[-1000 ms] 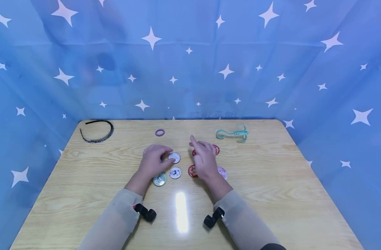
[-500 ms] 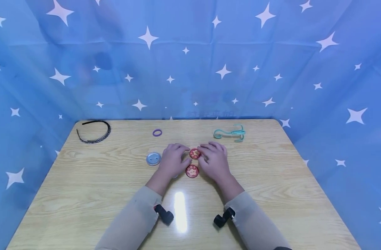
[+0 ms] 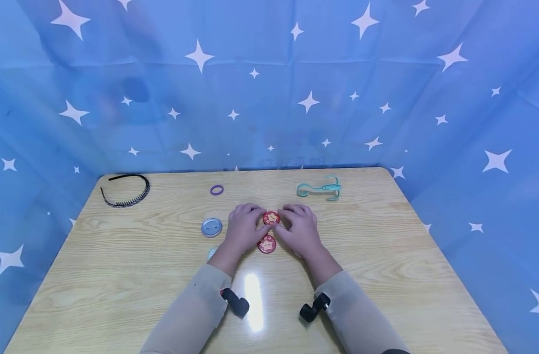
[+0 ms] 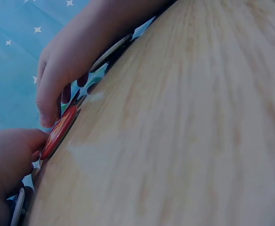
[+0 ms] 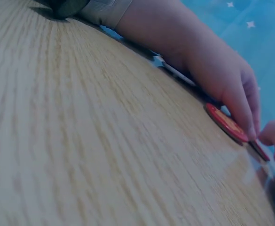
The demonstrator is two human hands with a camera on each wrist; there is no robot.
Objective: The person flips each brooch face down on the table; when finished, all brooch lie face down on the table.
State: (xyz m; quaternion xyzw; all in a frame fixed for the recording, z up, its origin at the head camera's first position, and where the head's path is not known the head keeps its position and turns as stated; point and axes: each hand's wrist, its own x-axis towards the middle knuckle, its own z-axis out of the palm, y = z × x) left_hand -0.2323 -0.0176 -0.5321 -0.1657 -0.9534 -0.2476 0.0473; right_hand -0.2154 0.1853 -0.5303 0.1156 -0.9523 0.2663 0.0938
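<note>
My left hand [image 3: 243,227] and my right hand [image 3: 301,230] face each other over the middle of the table, fingers bent. Between them is a red button badge [image 3: 271,218] with a pale star-like print. Each hand pinches one side of it, thumb at the near edge and fingers at the far edge. A second red badge [image 3: 266,244] lies flat just nearer, close under the thumbs. In the left wrist view, the right hand [image 4: 64,70] arches above the nearer red badge [image 4: 60,131]. Other badges are mostly hidden beneath the hands.
A silver badge [image 3: 211,227] lies pin side up left of my left hand, with a teal badge [image 3: 212,252] partly behind the wrist. Toward the back lie a black toothed headband [image 3: 138,197], a purple hair ring [image 3: 217,190] and a turquoise hook-shaped clip [image 3: 320,189].
My left hand has moved right from a white badge to the red one. My right hand has drawn back to the red badge's right side. The silver badge back has come into view.
</note>
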